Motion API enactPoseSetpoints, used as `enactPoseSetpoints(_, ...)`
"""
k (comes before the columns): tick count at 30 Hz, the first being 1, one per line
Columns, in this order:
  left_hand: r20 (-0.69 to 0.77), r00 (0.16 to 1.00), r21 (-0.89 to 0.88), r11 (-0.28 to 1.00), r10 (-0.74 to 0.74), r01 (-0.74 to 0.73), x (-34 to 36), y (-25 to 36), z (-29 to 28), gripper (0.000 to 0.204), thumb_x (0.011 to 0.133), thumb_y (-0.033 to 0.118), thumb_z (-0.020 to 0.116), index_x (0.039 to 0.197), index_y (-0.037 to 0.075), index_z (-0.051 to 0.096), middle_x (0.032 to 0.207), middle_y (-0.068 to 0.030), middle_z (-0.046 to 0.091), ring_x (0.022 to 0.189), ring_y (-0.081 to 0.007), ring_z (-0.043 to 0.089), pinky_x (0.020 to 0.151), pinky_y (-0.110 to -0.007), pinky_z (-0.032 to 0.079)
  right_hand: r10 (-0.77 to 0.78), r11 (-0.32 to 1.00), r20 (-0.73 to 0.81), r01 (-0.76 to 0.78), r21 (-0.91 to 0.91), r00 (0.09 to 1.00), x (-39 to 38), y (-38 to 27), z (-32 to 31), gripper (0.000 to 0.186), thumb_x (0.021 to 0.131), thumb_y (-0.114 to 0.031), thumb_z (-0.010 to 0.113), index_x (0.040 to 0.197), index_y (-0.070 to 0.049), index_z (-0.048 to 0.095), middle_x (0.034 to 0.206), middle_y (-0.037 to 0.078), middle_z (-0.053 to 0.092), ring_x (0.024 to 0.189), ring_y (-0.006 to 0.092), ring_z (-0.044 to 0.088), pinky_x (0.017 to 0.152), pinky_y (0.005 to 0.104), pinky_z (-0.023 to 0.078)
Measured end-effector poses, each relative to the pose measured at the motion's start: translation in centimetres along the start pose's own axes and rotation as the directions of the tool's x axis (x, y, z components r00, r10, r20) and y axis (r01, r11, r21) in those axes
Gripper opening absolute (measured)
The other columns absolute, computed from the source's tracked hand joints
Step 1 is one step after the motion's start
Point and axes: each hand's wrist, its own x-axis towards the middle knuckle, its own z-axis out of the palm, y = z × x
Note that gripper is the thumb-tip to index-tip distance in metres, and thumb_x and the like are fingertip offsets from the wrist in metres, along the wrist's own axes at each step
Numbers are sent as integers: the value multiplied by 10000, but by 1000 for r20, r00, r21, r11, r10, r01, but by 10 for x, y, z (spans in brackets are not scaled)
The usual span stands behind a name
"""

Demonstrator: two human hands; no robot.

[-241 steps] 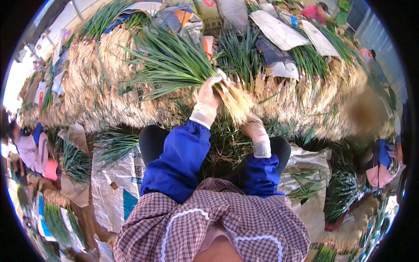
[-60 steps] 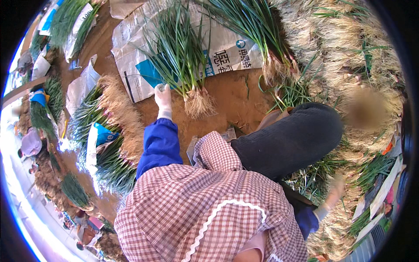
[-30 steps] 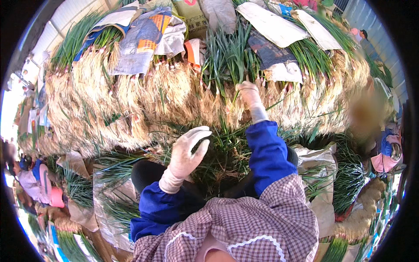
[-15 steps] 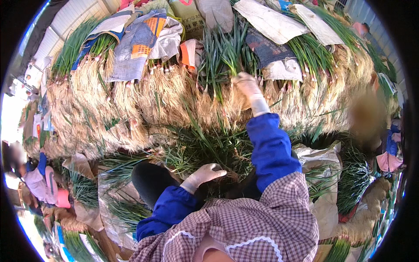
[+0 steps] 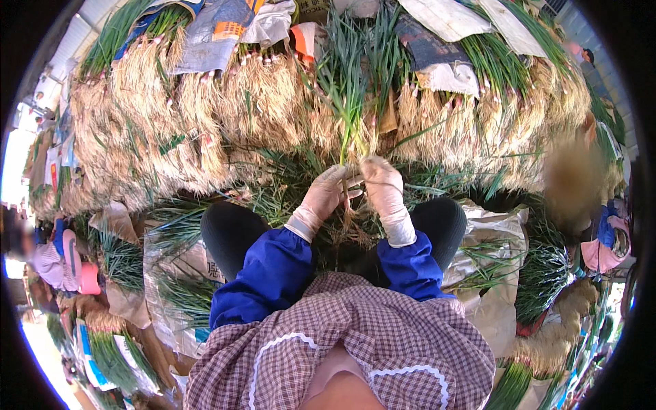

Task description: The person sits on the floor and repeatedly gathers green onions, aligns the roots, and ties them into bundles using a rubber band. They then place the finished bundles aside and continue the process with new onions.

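Both my hands wear pale gloves and meet in front of my body, between my knees. My left hand (image 5: pixel 324 198) is closed at the lower stem of a scallion (image 5: pixel 350 130), whose green leaves point up and away toward the pile. Beside it, my right hand (image 5: pixel 384 191) has its fingers curled in at the same stems, so exactly what they pinch is partly hidden. Stringy roots (image 5: pixel 348 219) hang below and between the hands. Just beyond lies a long heap of scallions with straw-coloured roots (image 5: pixel 266 102) facing me.
Sacks and cloths (image 5: pixel 222 34) cover parts of the heap. Loose green leaves (image 5: pixel 273 188) litter the ground ahead of me. Plastic sheets with scallions lie at my left (image 5: pixel 160 273) and right (image 5: pixel 499 314). Other people sit at far left (image 5: pixel 61 263) and far right (image 5: pixel 608 239).
My right hand has come back from the heap toward me, bringing scallions along. My left hand has moved up and forward to meet it, closing at the stem. The view has shifted slightly downward.
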Motion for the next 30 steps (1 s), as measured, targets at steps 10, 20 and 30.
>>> enactPoseSetpoints(10, 11, 1000, 179, 984, -8, 6, -52, -2, 13, 286, 1002, 280, 454, 1085, 36, 576, 592, 63, 399, 440, -54, 335, 454, -232, 301, 367, 357, 444, -565, 744, 817, 33, -6, 42, 182, 938, -248, 600, 873, -87, 654, 697, -32, 591, 470, 92, 481, 430, 252, 382)
enactPoseSetpoints(20, -136, 984, 134, 986, 119, -101, -58, 37, 7, 353, 994, 261, 522, 1273, 46, 549, 797, 20, 603, 553, -41, 432, 487, -190, 345, 246, 753, 441, -456, 474, 863, -25, -51, -28, 286, 891, -230, 700, 1047, 6, 655, 852, 28, 666, 778, 106, 602, 708, 222, 490)
enactPoseSetpoints(30, 8, 1000, 79, 996, 27, -28, -48, 15, -16, 152, 922, 168, 634, 1012, 48, 613, 920, -115, 689, 539, -73, 518, 509, -204, 437, 348, 412, 365, -491, 768, 863, -19, -40, -25, 260, 968, -276, 595, 947, -29, 673, 686, -30, 582, 499, 42, 405, 460, 190, 312)
